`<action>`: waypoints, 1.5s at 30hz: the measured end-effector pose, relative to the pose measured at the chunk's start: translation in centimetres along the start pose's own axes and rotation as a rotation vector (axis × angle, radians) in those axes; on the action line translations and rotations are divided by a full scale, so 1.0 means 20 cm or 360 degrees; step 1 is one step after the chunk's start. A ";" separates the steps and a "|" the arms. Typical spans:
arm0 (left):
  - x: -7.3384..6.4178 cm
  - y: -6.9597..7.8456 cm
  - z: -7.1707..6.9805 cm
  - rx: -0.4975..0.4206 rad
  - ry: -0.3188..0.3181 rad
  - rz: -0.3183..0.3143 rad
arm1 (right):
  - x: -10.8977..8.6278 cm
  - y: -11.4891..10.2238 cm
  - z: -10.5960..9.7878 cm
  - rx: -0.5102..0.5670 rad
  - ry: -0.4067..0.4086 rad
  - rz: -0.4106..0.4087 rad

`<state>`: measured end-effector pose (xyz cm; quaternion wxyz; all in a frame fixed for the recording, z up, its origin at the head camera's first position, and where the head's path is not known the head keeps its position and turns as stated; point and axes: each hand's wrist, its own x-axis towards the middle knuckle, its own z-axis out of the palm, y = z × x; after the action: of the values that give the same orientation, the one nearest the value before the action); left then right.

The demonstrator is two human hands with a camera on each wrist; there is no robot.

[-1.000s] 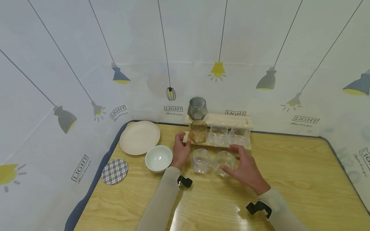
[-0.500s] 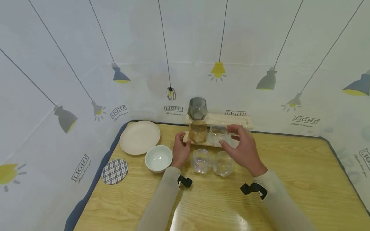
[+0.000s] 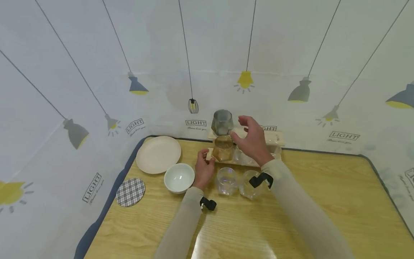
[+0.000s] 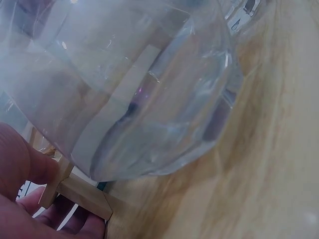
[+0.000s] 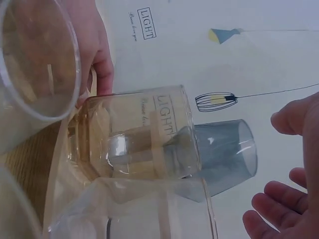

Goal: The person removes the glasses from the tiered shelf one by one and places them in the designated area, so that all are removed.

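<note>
My left hand [image 3: 203,172] pinches the left end of a two-tier wooden rack [image 3: 275,137]; its thumb and fingers lie around the wooden end piece [image 4: 84,196] in the left wrist view. Just right of the grey tinted glass [image 3: 221,122] on the upper tier is my right hand [image 3: 253,143], thumb and fingers spread apart, holding nothing. On the lower tier stands an amber glass [image 3: 223,153], with two clear glasses beside it, partly hidden by the right hand and forearm. Two more clear glasses, one iridescent [image 3: 226,181] and one faceted [image 3: 247,189], stand on the table in front.
Left of the left hand, a white bowl [image 3: 179,178] overlaps the edge of a pale pink plate [image 3: 158,154]. A round checked coaster [image 3: 130,192] lies nearer the left edge. Behind the rack rises a wall covering [image 3: 271,104] printed with lamps.
My right hand has moved from the front faceted glass, up over the lower tier, to beside the grey glass. The left hand stays on the rack's end.
</note>
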<state>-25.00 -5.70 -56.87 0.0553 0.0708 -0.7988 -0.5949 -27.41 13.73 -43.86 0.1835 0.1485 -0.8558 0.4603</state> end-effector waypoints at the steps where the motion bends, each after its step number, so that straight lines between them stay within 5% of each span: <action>1: 0.00 0.00 0.00 0.0003 0.0004 -0.0004 | 0.03 0.00 0.02 -0.0011 -0.0016 0.0010; 17: 0.01 0.00 0.01 -0.0008 -0.0006 -0.0029 | 0.26 0.06 0.17 -0.0134 -0.0348 0.0376; 32: -0.01 0.01 0.00 0.0036 -0.0023 -0.0018 | 0.25 0.08 0.18 0.0058 -0.0257 0.0250; 45: -0.01 0.00 0.00 -0.0010 -0.0010 -0.0024 | 0.16 -0.05 -0.04 0.0227 -0.0117 0.0185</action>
<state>-24.85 -5.61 -56.86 0.0485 0.0746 -0.7966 -0.5979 -29.69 13.56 -41.35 0.1141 0.1280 -0.8342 0.5240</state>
